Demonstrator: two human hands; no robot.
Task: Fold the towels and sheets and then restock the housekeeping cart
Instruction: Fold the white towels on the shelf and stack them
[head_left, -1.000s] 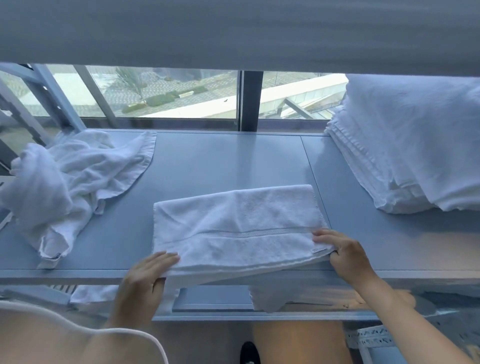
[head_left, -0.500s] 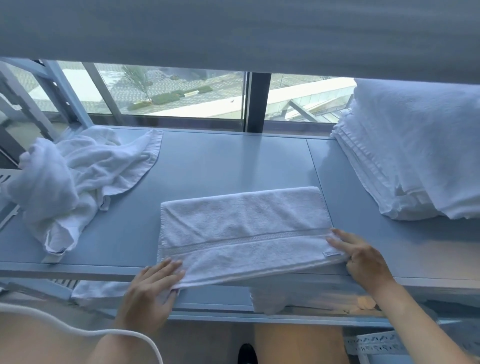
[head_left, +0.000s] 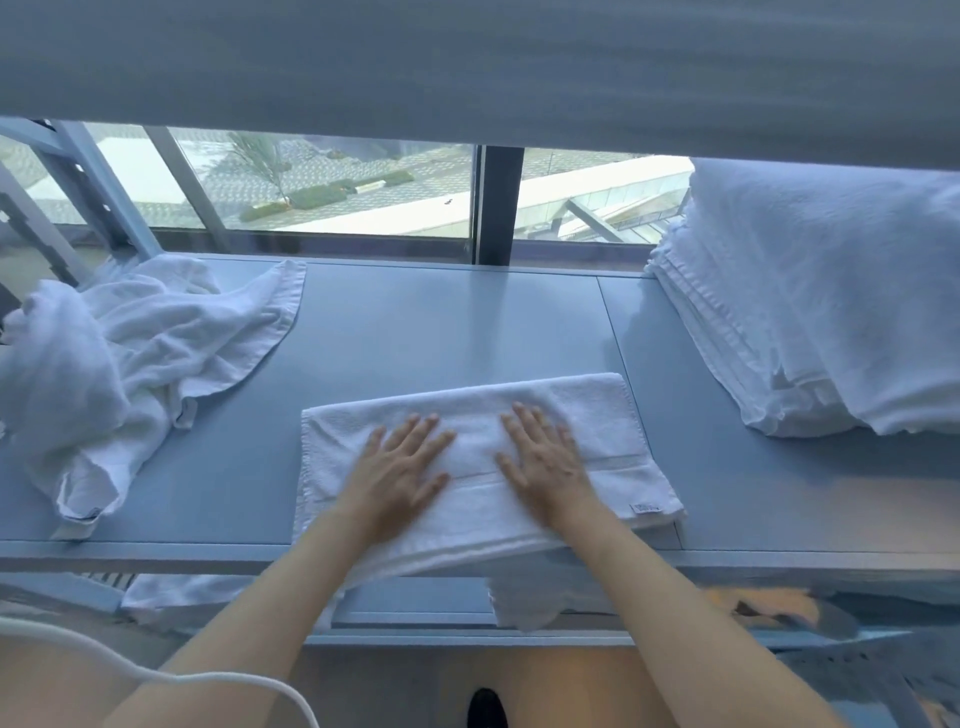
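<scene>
My left hand (head_left: 400, 470) and right hand (head_left: 545, 462) lie flat with fingers spread on the folded white terry towel (head_left: 597, 415); neither grip holds anything. The towel sits at the near edge of the pale blue-grey counter (head_left: 441, 322), between the crumpled heap of white unfolded towels (head_left: 135, 353) and the tall stack of folded white linen (head_left: 810, 312). Its near edge overhangs the counter, so I judge that pressing toward myself could drag it off or skew the layers.
</scene>
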